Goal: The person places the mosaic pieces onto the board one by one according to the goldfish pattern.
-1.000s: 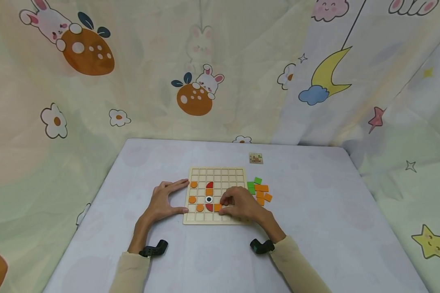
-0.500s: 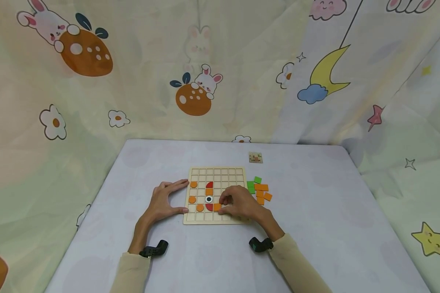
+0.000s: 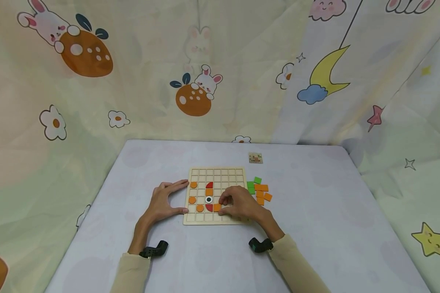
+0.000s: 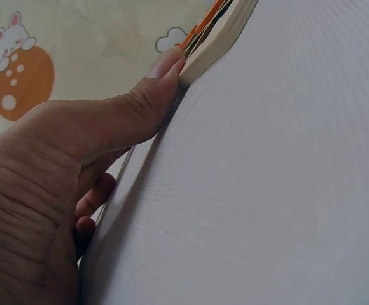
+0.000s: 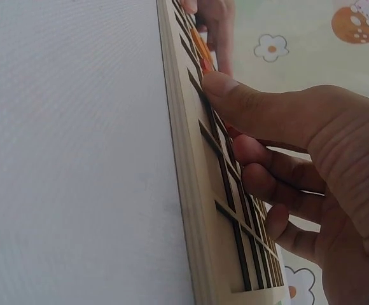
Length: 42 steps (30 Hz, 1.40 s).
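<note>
A wooden grid board [image 3: 223,173] lies on the table and carries orange discs [image 3: 193,184], red half-discs [image 3: 210,185], a black-and-white ring [image 3: 209,199] and orange squares [image 3: 217,207]. My left hand [image 3: 181,196] braces the board's left edge with straight thumb [image 4: 165,67] and forefinger. My right hand [image 3: 223,205] rests on the board's lower right cells with its fingers curled. Its thumb [image 5: 235,95] presses the grid [image 5: 191,190] beside an orange square [image 5: 200,47]. It seems to pinch a small tile, which is mostly hidden.
Loose green tiles [image 3: 257,180] and orange tiles [image 3: 261,188] lie just right of the board. A small pattern card [image 3: 256,158] sits farther back. The lilac table [image 3: 315,211] is ringed by a cartoon-print cloth backdrop [image 3: 95,101].
</note>
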Each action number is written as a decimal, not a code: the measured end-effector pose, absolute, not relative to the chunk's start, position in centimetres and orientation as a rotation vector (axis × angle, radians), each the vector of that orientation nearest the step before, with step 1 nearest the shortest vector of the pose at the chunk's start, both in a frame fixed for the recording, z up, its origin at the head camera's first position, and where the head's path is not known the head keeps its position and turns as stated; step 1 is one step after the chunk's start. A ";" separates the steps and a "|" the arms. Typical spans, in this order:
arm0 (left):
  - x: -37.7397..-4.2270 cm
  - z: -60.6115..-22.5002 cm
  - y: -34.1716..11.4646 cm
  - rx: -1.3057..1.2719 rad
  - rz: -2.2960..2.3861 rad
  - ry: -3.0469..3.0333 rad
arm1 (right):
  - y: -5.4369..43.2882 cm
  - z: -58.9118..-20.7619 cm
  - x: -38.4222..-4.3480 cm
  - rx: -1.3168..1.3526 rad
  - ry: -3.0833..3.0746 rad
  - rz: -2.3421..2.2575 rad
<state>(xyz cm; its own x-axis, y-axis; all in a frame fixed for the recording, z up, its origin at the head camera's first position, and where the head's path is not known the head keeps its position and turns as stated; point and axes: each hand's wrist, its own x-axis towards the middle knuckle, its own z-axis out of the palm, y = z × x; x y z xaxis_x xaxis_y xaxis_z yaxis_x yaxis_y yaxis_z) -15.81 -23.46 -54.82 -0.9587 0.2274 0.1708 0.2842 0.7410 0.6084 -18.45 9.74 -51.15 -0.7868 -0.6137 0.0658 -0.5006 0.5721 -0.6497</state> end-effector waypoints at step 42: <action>-15.7 -54.8 -23.6 -0.410 -1.051 -2.842 | 13.9 -49.6 -18.8 -0.862 2.691 -1.101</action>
<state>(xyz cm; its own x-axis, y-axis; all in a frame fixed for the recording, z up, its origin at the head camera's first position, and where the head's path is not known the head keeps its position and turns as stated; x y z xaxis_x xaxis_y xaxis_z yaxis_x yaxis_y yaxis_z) -15.66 -23.56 -54.79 -0.9605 0.2203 0.1697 0.2778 0.7282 0.6265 -18.82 13.91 -49.61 -0.8329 -0.5424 0.1098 -0.4638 0.5760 -0.6731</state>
